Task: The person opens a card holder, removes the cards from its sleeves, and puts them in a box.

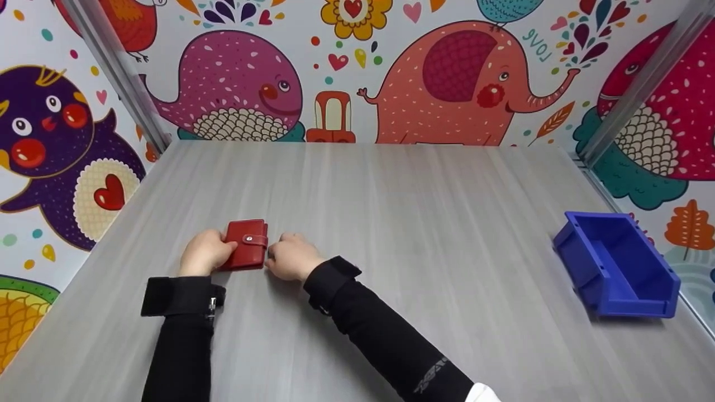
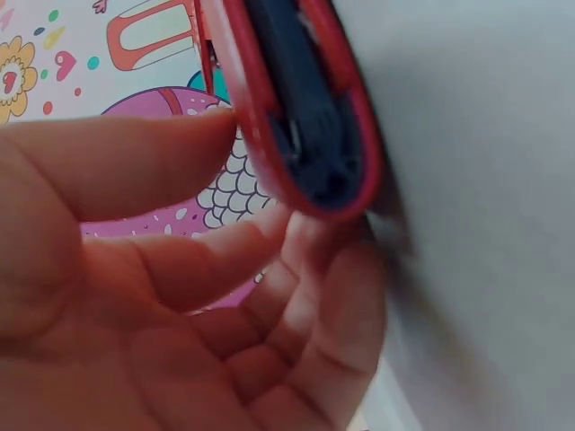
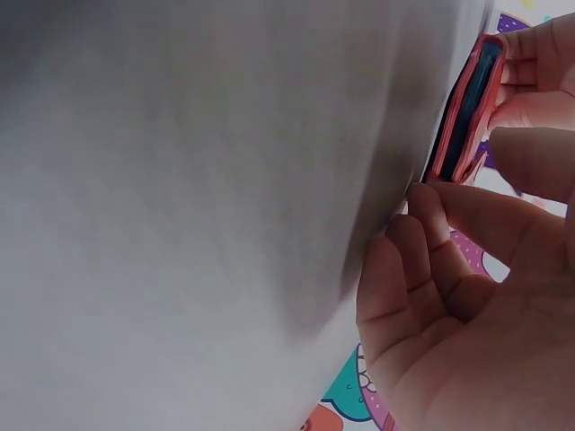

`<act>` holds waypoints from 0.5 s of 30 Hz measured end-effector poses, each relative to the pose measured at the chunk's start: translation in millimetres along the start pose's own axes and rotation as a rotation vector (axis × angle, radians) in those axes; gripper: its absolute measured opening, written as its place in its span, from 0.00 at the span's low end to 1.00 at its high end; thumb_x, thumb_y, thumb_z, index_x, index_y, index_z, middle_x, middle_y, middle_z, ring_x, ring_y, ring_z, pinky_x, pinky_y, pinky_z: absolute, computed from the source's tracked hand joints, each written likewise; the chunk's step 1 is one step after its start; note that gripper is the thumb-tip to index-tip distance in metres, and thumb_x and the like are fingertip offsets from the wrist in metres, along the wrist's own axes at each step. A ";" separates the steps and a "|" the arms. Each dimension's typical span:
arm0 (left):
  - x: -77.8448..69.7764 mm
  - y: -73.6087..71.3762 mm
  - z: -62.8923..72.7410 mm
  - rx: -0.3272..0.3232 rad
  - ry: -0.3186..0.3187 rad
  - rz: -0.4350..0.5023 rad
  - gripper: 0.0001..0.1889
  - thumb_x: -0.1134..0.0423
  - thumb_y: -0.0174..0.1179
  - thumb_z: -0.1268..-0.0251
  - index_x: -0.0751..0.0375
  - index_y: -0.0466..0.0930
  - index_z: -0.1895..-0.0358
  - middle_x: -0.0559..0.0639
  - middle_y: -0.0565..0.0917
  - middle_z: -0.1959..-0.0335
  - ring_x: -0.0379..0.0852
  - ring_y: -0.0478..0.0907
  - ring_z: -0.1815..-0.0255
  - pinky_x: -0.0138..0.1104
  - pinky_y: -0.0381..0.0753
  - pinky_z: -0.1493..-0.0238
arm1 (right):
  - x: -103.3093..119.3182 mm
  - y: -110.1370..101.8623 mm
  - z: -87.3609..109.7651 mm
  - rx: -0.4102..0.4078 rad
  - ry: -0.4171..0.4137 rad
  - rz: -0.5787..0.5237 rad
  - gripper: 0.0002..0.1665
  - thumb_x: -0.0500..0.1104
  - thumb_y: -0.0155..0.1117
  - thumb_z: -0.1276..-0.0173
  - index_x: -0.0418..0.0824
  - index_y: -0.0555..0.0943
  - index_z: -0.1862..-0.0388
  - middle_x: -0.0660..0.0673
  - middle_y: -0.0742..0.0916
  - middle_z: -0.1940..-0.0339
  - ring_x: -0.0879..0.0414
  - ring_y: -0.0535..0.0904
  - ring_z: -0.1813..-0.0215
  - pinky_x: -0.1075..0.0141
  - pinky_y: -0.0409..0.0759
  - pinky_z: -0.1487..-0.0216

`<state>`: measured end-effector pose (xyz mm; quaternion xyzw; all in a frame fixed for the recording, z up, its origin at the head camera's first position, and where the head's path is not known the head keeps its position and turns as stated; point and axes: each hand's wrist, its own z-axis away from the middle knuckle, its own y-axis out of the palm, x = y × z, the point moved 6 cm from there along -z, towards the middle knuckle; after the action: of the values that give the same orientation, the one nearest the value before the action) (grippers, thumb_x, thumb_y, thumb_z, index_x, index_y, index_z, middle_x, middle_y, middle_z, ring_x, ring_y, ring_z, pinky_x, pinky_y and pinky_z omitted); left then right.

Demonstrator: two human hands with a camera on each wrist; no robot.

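A red wallet (image 1: 246,245) with a snap strap across its right side sits at the left of the table, its strap fastened in the head view. My left hand (image 1: 205,252) grips its left edge, thumb on top and fingers beneath; in the left wrist view the wallet's (image 2: 256,117) dark inner layers show at its end. Beside the right edge is my right hand (image 1: 293,257), fingers loosely bent. In the right wrist view its index fingertip is at the wallet's (image 3: 467,112) near edge, while the thumb stands apart from it; contact is hard to tell.
A blue plastic bin (image 1: 595,262) stands at the table's right side. Panels with cartoon animals (image 1: 447,84) line the back and both sides, with metal posts (image 1: 114,72) at the corners. The grey table (image 1: 419,212) stretches between the wallet and the bin.
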<state>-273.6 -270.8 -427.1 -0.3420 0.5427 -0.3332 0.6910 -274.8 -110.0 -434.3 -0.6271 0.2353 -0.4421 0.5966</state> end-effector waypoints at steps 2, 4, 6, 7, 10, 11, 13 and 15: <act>-0.5 0.8 0.1 0.006 0.005 0.015 0.16 0.63 0.55 0.32 0.80 0.77 0.59 0.66 0.81 0.66 0.59 0.76 0.64 0.45 0.74 0.62 | 0.2 0.2 0.1 0.005 0.009 -0.007 0.13 0.49 0.58 0.26 0.45 0.85 0.60 0.48 0.81 0.57 0.53 0.74 0.56 0.65 0.74 0.59; -0.3 1.6 0.0 0.009 0.002 0.024 0.16 0.63 0.55 0.32 0.80 0.76 0.59 0.66 0.81 0.66 0.59 0.76 0.64 0.45 0.74 0.62 | 0.1 0.0 0.5 0.011 0.015 -0.019 0.12 0.49 0.57 0.26 0.45 0.85 0.60 0.48 0.81 0.56 0.53 0.73 0.56 0.65 0.74 0.59; 0.0 2.4 -0.3 0.010 -0.003 0.026 0.15 0.63 0.55 0.33 0.78 0.76 0.62 0.64 0.80 0.68 0.58 0.75 0.65 0.44 0.73 0.63 | 0.0 0.0 0.7 0.015 0.016 -0.038 0.12 0.49 0.57 0.26 0.44 0.85 0.60 0.48 0.81 0.57 0.53 0.73 0.55 0.65 0.73 0.58; 0.0 2.3 -0.4 0.012 -0.006 0.030 0.15 0.62 0.55 0.32 0.77 0.75 0.64 0.63 0.79 0.69 0.57 0.74 0.66 0.43 0.72 0.63 | -0.1 -0.1 0.9 0.018 0.014 -0.049 0.12 0.49 0.57 0.26 0.44 0.85 0.61 0.48 0.81 0.57 0.53 0.73 0.55 0.66 0.73 0.58; 0.8 3.1 -0.6 0.026 -0.019 0.060 0.14 0.62 0.55 0.32 0.72 0.74 0.70 0.59 0.75 0.73 0.54 0.72 0.69 0.39 0.70 0.67 | 0.1 -1.1 0.6 0.021 -0.005 -0.073 0.13 0.48 0.57 0.26 0.42 0.83 0.66 0.48 0.82 0.61 0.54 0.74 0.54 0.67 0.71 0.55; 1.0 3.1 -0.6 0.030 -0.022 0.069 0.14 0.62 0.55 0.31 0.70 0.73 0.71 0.57 0.74 0.74 0.53 0.71 0.70 0.38 0.69 0.69 | 0.0 -1.6 0.5 0.022 -0.013 -0.075 0.14 0.48 0.57 0.26 0.42 0.82 0.68 0.48 0.82 0.62 0.54 0.74 0.54 0.68 0.71 0.54; 1.5 2.7 -0.9 0.032 -0.025 0.091 0.14 0.62 0.55 0.31 0.68 0.72 0.74 0.55 0.72 0.76 0.52 0.70 0.72 0.36 0.68 0.71 | 0.0 -2.4 0.3 0.023 -0.025 -0.077 0.15 0.48 0.57 0.26 0.42 0.79 0.71 0.48 0.82 0.64 0.54 0.74 0.54 0.68 0.70 0.52; 1.3 2.1 -1.0 0.026 -0.025 0.112 0.15 0.62 0.54 0.31 0.69 0.73 0.74 0.56 0.73 0.76 0.53 0.71 0.72 0.36 0.68 0.71 | -0.1 -2.6 0.3 0.023 -0.031 -0.076 0.15 0.48 0.57 0.26 0.43 0.77 0.73 0.48 0.82 0.63 0.55 0.75 0.53 0.68 0.70 0.52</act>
<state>-274.1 -270.8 -429.7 -0.3061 0.5481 -0.2968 0.7196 -275.3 -109.3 -431.8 -0.6353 0.1969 -0.4573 0.5903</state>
